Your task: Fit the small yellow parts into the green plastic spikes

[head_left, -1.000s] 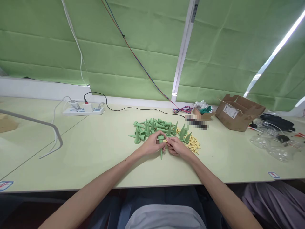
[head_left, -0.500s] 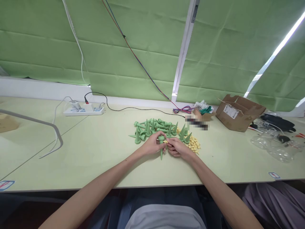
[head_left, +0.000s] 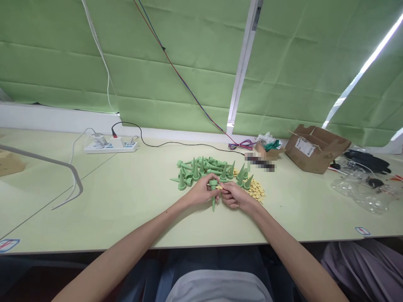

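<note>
Holding green spike (head_left: 213, 183) point-down over counter (head_left: 126, 201): left hand (head_left: 202, 190), fingers closed round it | right hand (head_left: 235, 195) pinches yellow piece (head_left: 219, 188) just beside, contact hard to tell | green pile (head_left: 195, 172) lies behind, yellow heap (head_left: 256, 191) behind-right.

from my remote seat i see a pale table (head_left: 119, 193) with a seam crossing its left side. near the middle, green spikes (head_left: 210, 161) lie heaped, several standing upright on their broad ends, and small yellow pieces (head_left: 256, 191) spread at their right. along the back, left to right, i find a white power strip (head_left: 129, 148), a black cable (head_left: 157, 146), coiled red-and-blue wires (head_left: 242, 144), a small carton (head_left: 266, 152) and a larger cardboard box (head_left: 315, 161). clear plastic (head_left: 371, 203) and a black item (head_left: 367, 162) i cannot identify sit far right. a tan block (head_left: 10, 163) rests at the left, and two stickers (head_left: 362, 231) mark the front edge
</note>
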{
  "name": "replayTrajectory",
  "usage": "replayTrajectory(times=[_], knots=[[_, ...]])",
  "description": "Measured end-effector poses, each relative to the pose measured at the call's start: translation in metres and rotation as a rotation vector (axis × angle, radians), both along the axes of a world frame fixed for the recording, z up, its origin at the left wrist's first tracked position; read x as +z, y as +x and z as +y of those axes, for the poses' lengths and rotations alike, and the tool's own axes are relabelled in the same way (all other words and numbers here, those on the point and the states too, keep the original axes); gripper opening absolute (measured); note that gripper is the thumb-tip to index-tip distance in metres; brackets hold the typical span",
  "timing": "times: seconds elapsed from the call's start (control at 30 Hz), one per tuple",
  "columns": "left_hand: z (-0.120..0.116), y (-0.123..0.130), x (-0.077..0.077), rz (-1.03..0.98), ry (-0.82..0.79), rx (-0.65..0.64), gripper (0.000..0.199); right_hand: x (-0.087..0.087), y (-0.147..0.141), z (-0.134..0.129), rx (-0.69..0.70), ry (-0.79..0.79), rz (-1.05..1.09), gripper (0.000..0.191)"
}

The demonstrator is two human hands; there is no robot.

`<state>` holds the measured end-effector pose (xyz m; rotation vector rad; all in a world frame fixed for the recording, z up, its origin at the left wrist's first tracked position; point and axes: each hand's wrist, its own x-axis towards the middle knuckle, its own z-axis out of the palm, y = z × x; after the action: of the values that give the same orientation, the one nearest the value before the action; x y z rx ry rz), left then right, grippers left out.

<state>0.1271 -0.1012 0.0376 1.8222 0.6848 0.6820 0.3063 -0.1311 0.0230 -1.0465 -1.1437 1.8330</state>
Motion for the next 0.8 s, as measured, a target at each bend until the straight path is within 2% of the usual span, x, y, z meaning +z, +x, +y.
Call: replayTrajectory(times=[0.1, 0.2, 0.33, 0.4, 0.5, 0.57, 0.7, 0.8], knots=[[0.0, 0.0, -0.001, 0.0, -0.01, -0.003, 0.037, 0.0, -0.001, 0.0, -0.011, -0.015, -0.019, 0.045], [0.001, 0.0, -0.001, 0.006, 0.016, 0.015, 0.035, -0.002, -0.003, 0.001, -0.039, 0.04, -0.075, 0.048], [0.005, -0.001, 0.0, 0.005, 0.088, 0.127, 0.031, -0.01, -0.006, 0.005, -0.127, 0.207, -0.155, 0.05], [0.007, -0.001, 0.0, -0.012, 0.074, 0.169, 0.03, -0.012, -0.007, 0.005, -0.152, 0.321, -0.221, 0.051], [0.01, -0.001, 0.001, -0.063, -0.02, 0.219, 0.033, -0.009, -0.009, 0.002, -0.113, 0.52, -0.384, 0.052], [0.01, 0.0, 0.003, -0.088, -0.075, 0.255, 0.034, -0.006, -0.01, -0.002, -0.062, 0.59, -0.447, 0.05], [0.007, 0.001, 0.007, -0.1, -0.09, 0.324, 0.032, -0.004, -0.01, -0.005, -0.014, 0.568, -0.443, 0.04], [0.007, 0.001, 0.008, -0.089, -0.106, 0.345, 0.032, -0.005, -0.01, -0.004, -0.06, 0.565, -0.426, 0.037]])
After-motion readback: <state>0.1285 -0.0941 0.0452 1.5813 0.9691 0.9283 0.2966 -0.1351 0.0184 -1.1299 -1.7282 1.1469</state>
